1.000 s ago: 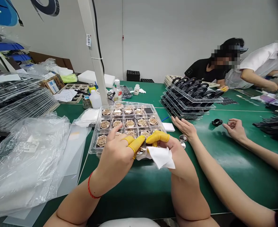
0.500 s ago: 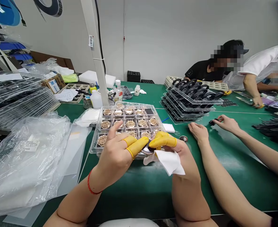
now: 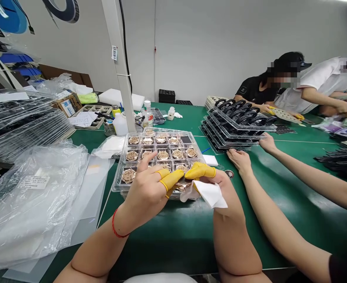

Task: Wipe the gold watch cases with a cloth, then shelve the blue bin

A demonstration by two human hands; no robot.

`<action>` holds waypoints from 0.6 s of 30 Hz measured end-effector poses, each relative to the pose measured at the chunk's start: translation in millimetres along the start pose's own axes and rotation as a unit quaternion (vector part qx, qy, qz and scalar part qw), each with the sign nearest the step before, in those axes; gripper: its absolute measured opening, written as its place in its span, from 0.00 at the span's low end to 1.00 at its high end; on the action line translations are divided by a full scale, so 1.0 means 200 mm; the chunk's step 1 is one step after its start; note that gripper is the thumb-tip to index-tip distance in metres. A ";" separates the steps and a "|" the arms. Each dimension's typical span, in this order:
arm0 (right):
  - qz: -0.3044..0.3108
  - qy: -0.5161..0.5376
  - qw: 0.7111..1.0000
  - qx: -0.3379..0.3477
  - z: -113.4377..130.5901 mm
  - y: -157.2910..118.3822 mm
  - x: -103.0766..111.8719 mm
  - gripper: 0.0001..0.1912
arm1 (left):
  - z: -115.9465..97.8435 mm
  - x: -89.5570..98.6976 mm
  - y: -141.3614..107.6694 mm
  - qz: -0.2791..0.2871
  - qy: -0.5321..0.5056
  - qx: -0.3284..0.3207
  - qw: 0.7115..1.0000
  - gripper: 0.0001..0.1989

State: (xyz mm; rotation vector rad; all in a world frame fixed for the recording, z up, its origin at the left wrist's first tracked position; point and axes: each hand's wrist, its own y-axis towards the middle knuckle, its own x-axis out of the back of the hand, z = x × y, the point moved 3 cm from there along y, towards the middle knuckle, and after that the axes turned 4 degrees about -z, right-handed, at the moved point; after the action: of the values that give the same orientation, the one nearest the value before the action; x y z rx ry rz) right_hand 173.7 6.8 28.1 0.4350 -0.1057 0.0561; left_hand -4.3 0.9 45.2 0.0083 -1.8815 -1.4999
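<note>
My left hand (image 3: 149,186), with yellow finger cots on some fingers, pinches a rose-gold round watch case (image 3: 180,187) over the near edge of a clear tray (image 3: 118,177). Its bare index finger points up and away. My right hand (image 3: 205,175), also in yellow finger cots, closes on the other side of the case. A folded white cloth (image 3: 213,194) hangs from the right hand, below its fingers. Both hands partly cover the case. Rows of similar watch cases (image 3: 163,154) lie in the tray's compartments, their rose-gold marked sides up.
Another person's hands (image 3: 239,160) touch stacked clear trays of black straps (image 3: 235,125) at right. Plastic bags (image 3: 37,196) cover the left side. A white post (image 3: 122,67) rises behind the tray, near bottles (image 3: 147,114). A small round part (image 3: 229,173) lies right of my right hand.
The watch case has turned from its dark glossy face to show rose gold. My right hand shifted slightly left. The neighbour's hands moved from a small black part to the strap trays.
</note>
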 end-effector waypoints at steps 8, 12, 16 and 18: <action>0.002 0.021 0.999 -0.029 -0.05 -0.02 0.01 0.15 | 0.02 -0.03 0.01 0.063 -0.151 0.091 0.982 0.05; 0.030 0.064 0.996 -0.054 -0.05 -0.01 0.00 0.14 | 0.03 -0.03 0.00 0.089 -0.187 0.110 0.972 0.04; 0.070 0.146 0.982 -0.099 -0.05 0.01 -0.04 0.13 | 0.03 -0.03 -0.01 0.097 -0.216 0.164 0.958 0.14; 0.091 0.165 0.976 -0.109 -0.05 0.02 -0.06 0.13 | 0.03 -0.02 -0.01 0.104 -0.223 0.195 0.949 0.17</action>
State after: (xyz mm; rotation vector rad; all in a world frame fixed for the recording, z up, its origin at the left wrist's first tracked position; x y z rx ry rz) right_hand 162.0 14.2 19.7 0.1913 0.1759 0.2925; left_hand -5.5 8.0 40.8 -0.3628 -2.4300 -1.0221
